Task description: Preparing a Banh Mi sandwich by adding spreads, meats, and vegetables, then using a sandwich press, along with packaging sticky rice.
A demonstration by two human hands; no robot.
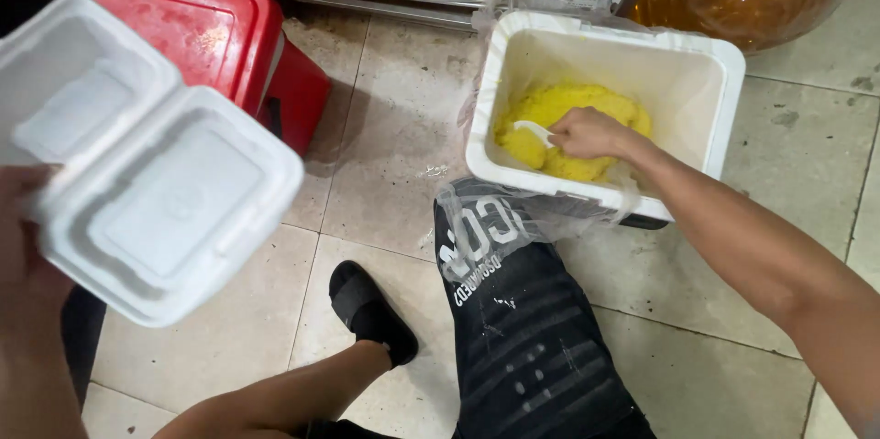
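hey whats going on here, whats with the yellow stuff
A person crouches on a tiled floor. Their right hand holds a white spoon in the yellow rice inside a white cooler box. Their left hand holds an open, empty white foam container. A red cooler stands nearby.

Bright, even overhead light, soft shadows, slight wide-angle edge distortion.

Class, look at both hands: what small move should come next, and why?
Probably lift the white spoon, loaded, out of the yellow rice: the right hand has it dug into the rice in the white cooler box, while the left hand holds the open foam container, which looks empty.
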